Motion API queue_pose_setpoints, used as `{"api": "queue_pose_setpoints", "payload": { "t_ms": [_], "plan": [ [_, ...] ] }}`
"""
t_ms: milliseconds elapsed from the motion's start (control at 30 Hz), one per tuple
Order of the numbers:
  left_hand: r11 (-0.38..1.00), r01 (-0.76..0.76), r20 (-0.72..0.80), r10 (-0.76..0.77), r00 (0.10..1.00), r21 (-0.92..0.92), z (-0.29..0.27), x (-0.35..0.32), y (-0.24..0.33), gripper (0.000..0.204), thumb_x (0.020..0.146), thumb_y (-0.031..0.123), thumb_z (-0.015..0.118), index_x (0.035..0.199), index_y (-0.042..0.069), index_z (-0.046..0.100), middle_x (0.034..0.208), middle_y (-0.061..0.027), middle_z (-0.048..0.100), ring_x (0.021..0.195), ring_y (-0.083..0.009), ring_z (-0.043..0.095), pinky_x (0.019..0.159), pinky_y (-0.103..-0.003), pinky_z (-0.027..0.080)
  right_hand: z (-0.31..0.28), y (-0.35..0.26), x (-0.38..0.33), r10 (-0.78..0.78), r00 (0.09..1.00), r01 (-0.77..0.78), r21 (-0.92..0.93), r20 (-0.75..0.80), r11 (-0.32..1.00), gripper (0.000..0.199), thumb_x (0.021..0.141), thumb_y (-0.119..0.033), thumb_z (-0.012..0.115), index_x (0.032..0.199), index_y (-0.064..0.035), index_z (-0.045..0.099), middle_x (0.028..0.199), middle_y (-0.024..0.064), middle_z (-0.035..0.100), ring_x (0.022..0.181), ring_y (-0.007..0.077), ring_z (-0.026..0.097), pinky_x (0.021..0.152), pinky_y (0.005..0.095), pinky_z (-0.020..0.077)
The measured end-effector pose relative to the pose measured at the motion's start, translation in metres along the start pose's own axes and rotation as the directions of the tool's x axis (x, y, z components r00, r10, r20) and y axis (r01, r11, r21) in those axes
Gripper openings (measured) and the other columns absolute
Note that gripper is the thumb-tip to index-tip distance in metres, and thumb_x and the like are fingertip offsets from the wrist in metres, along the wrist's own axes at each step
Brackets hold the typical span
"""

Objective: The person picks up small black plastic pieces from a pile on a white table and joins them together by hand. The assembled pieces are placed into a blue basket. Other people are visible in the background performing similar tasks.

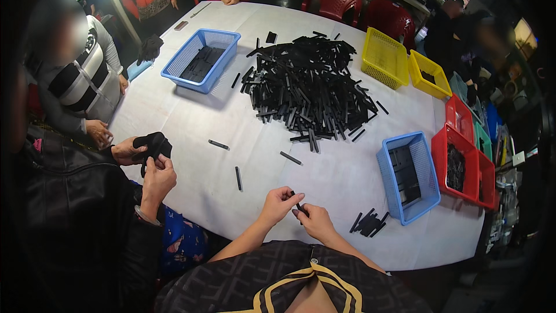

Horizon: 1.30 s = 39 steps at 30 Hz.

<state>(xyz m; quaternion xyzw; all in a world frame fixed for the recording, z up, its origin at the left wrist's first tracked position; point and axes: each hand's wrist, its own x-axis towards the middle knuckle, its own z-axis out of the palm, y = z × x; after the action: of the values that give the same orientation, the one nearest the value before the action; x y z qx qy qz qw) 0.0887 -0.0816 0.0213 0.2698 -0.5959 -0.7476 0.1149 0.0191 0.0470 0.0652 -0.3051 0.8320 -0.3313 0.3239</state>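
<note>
Near the table's front edge, my left hand [277, 204] is closed, its fingertips pinching the upper end of a small black strip [297, 203]. Close on its right, my right hand [316, 221] is closed at the strip's lower end. Fingers cover part of the strip, so its details cannot be made out. Beyond my hands lies a loose black strip [291, 158], with two more farther left. A large heap of black strips [310, 84] fills the far middle of the table. To the right of my hands is a small pile of black strips [369, 223].
A blue basket [434, 188] with black pieces stands at right, beside red baskets [441, 165]. Yellow baskets [366, 61] are at the far right, another blue basket [169, 75] at far left. At my left, a person's hands [157, 181] hold a black cloth item. Other people surround the white table [191, 197].
</note>
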Motion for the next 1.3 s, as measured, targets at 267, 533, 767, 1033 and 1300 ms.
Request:
{"api": "queue_pose_setpoints", "payload": {
  "t_ms": [267,533,767,1033,1300],
  "plan": [
    [0.998,0.068,-0.214,-0.070,0.974,-0.016,-0.018,0.001,-0.005,0.032,0.081,0.028,0.067,0.066,0.002,0.057,0.051,0.0036,0.047,0.045,-0.0034,0.038,0.041,-0.021,0.028,-0.009,0.018,0.013,0.122,0.977,-0.138,0.084,0.175,0.987,0.040,0.082,-0.039,0.058,0.071,-0.0011,0.063,0.056,0.0091,0.059,0.054,0.0196,0.058,0.055,0.0326,0.0441],
    [0.664,0.348,-0.573,0.148,0.806,0.662,-0.100,-0.010,0.003,0.042,0.068,0.033,0.075,0.091,0.006,0.052,0.067,-0.0121,0.060,0.062,-0.0299,0.059,0.059,-0.040,0.045,0.020,0.071,0.049,0.191,0.982,-0.187,0.172,-0.009,0.967,0.036,0.085,-0.033,0.057,0.068,-0.0009,0.061,0.054,0.0047,0.057,0.048,0.0109,0.053,0.045,0.0280,0.0402],
    [0.528,0.473,-0.561,0.007,0.828,0.706,-0.105,-0.023,-0.009,0.052,0.070,0.039,0.072,0.098,0.004,0.046,0.090,-0.0173,0.061,0.083,-0.0347,0.061,0.072,-0.041,0.047,0.034,0.065,0.059,0.142,0.975,-0.173,-0.183,-0.171,0.968,0.034,0.083,-0.037,0.057,0.077,-0.0036,0.060,0.066,0.0133,0.062,0.064,0.0280,0.059,0.059,0.0382,0.0449],
    [0.488,0.476,-0.569,0.051,0.821,0.732,-0.112,0.002,-0.022,0.037,0.080,0.037,0.060,0.090,0.003,0.051,0.076,-0.0194,0.063,0.075,-0.0391,0.061,0.067,-0.046,0.047,0.016,0.041,0.050,0.084,0.967,-0.150,-0.270,-0.241,0.951,0.032,0.080,-0.037,0.060,0.088,-0.0067,0.059,0.062,0.0117,0.059,0.063,0.0302,0.060,0.058,0.0400,0.0450],
    [0.964,0.235,0.069,-0.228,0.971,-0.123,-0.079,-0.005,0.012,0.023,0.086,0.023,0.061,0.078,0.005,0.049,0.056,0.0007,0.045,0.044,-0.0083,0.041,0.039,-0.023,0.033,0.007,0.006,0.051,0.094,0.994,-0.106,0.499,0.051,0.860,0.030,0.085,-0.033,0.060,0.086,-0.0029,0.060,0.055,-0.0007,0.051,0.050,0.0069,0.047,0.047,0.0224,0.0344]
  ]
}}
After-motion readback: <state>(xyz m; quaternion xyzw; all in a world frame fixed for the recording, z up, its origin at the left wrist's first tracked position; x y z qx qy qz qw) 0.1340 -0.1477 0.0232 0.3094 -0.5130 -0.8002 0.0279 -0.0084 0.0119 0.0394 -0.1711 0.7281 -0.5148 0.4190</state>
